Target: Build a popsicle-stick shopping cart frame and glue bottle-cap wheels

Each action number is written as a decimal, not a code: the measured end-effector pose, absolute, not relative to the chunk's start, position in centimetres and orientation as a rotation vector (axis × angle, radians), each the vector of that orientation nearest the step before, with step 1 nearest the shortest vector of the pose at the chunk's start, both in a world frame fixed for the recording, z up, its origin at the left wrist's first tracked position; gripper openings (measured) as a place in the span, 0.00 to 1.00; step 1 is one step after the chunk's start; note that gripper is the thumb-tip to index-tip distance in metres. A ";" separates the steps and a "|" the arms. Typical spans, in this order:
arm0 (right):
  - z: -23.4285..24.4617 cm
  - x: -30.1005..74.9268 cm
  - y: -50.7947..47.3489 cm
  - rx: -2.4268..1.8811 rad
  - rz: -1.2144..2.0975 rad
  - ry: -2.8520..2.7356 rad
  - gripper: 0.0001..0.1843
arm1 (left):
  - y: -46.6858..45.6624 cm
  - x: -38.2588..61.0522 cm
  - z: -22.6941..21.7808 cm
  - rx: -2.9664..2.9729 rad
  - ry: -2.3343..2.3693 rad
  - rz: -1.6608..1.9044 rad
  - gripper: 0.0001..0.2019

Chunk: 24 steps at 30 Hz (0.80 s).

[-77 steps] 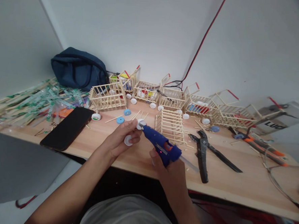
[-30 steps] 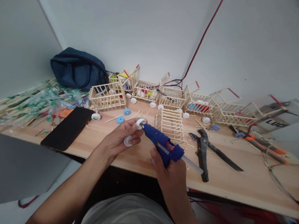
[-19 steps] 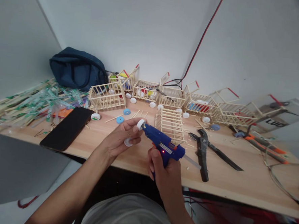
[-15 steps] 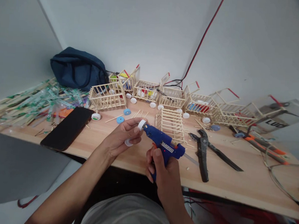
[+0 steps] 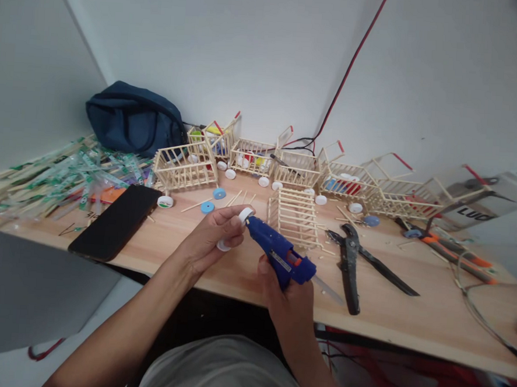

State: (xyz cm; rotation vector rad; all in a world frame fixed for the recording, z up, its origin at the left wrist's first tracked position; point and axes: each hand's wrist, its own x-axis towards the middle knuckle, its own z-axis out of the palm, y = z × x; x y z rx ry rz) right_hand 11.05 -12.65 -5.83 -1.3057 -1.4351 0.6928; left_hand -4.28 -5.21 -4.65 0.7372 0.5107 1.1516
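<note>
My left hand [image 5: 207, 243] is closed around a small axle piece with a white cap wheel [image 5: 244, 215] at its upper end and another white cap [image 5: 222, 246] below the fingers. My right hand [image 5: 288, 294] grips a blue hot glue gun [image 5: 279, 253], whose nozzle touches the upper white cap. A clear glue stick juts from the back of the gun. Both hands hover over the front edge of the wooden table [image 5: 245, 274]. A slatted wooden cart frame [image 5: 295, 217] lies just behind the gun.
A row of stick-built carts [image 5: 286, 166] lines the wall. Black pliers [image 5: 351, 260] lie right of the gun, orange-handled tools [image 5: 451, 252] farther right. A black phone [image 5: 117, 220], packaged sticks [image 5: 53, 175], a blue bag [image 5: 131, 118] and loose caps [image 5: 208, 207] sit left.
My right hand has rolled the glue gun slightly and shifted its grip, keeping the nozzle at the upper white cap. My left hand has stayed nearly still.
</note>
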 end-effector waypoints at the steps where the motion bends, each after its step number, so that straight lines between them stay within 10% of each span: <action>1: -5.8 11.3 -12.6 -1.315 0.607 -1.498 0.14 | -5.3 -4.2 -4.6 0.716 0.502 1.153 0.20; 24: -3.0 13.0 -13.3 -1.369 0.417 -1.508 0.15 | -5.8 -7.7 -3.1 0.553 0.564 1.161 0.06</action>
